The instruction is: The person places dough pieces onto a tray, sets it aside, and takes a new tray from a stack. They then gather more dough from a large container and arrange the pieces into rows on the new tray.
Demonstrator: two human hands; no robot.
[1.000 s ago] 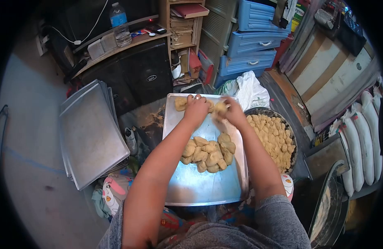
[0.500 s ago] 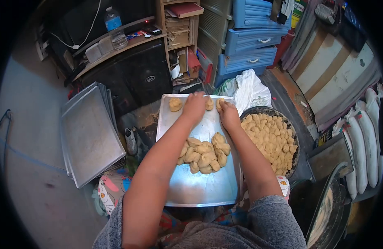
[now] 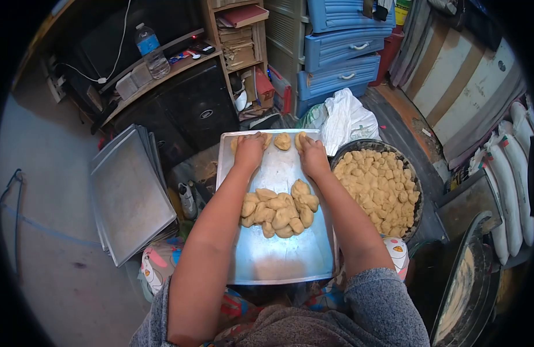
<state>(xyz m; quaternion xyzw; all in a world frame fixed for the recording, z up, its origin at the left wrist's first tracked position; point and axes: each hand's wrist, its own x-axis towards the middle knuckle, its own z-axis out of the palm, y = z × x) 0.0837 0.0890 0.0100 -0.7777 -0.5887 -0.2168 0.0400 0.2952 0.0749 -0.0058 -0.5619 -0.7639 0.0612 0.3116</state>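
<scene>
A metal baking tray (image 3: pixel 278 263) lies lengthwise in front of me. A heap of tan dough pieces (image 3: pixel 281 215) covers its middle. Along the far edge is a row of rounded dough pieces, one of them a dough ball (image 3: pixel 282 141) sitting free between my hands. My left hand (image 3: pixel 249 149) is at the far left of the row, fingers curled over a dough piece (image 3: pixel 234 143) that it partly hides. Just right of that hand shows another dough piece (image 3: pixel 267 140). My right hand (image 3: pixel 313 155) grips a dough piece (image 3: pixel 300 140) near the far right corner.
Right of the tray stands a round black tub (image 3: pixel 418 199) full of dough pieces. Stacked metal trays (image 3: pixel 134 194) lean at the left. Beyond are a white sack (image 3: pixel 348 121), blue drawers (image 3: pixel 342 75) and a black cabinet (image 3: pixel 189 107). Another black basin (image 3: pixel 469 277) is at lower right.
My left hand has moved left along the row, uncovering a dough piece on its right. My right hand stays at the right-hand piece. The whole view has shifted slightly.
</scene>
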